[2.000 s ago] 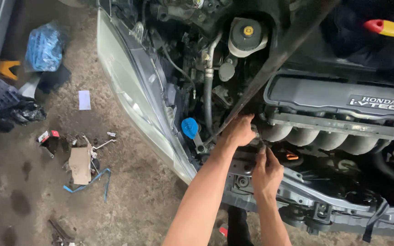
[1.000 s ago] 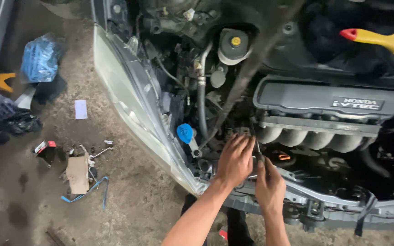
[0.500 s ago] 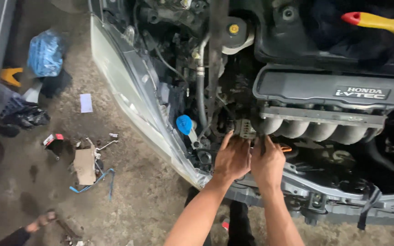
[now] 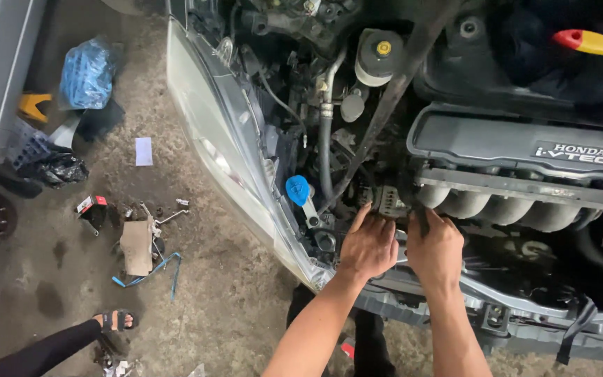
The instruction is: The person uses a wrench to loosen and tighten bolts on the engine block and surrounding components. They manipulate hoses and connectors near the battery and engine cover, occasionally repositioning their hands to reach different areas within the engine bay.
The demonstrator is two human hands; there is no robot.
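left hand pressed palm-down, fingers spread and curled over a small ribbed metal component low at the front of the engine bay; not possible to tell whether anything is actually clamped beneath the palm. right hand just beside it, fingers hooked downward around a dark hose or bracket below the intake manifold; grip appears closed, contents hidden by the knuckles. both hands close together, almost touching, between the blue filler cap and the manifold runners. above: black engine cover, a long dark prop rod crossing diagonally, a white reservoir with yellow cap, a yellow-handled tool resting at top right. to the left: headlight and bumper edge, then concrete floor with scattered small parts, a cardboard piece, a blue bag. another person's sandalled foot at lower left. risks, as judged: pinched fingers in the tight gap if the part shifts suddenly; scraped knuckles on sharp bracket edges; fasteners dropped into the bay and lost; prop rod knocked by a forearm during a hard pull.
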